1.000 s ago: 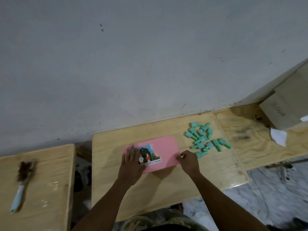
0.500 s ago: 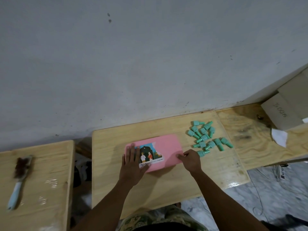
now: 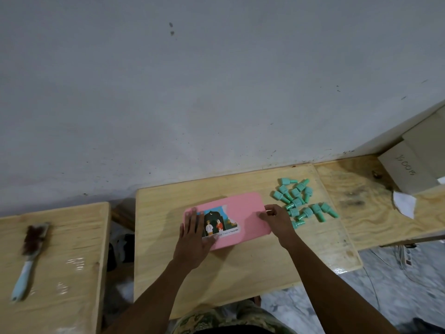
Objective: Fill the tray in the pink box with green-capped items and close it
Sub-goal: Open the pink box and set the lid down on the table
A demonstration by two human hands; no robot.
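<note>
Centrally on the wooden table (image 3: 240, 268) lies the closed pink box (image 3: 243, 214). The left hand (image 3: 193, 235) presses flat, fingers spread, on its picture label (image 3: 220, 224); the right hand (image 3: 277, 219) pinches the box's right edge. Loose green-capped items (image 3: 301, 201) lie just right of the box.
</note>
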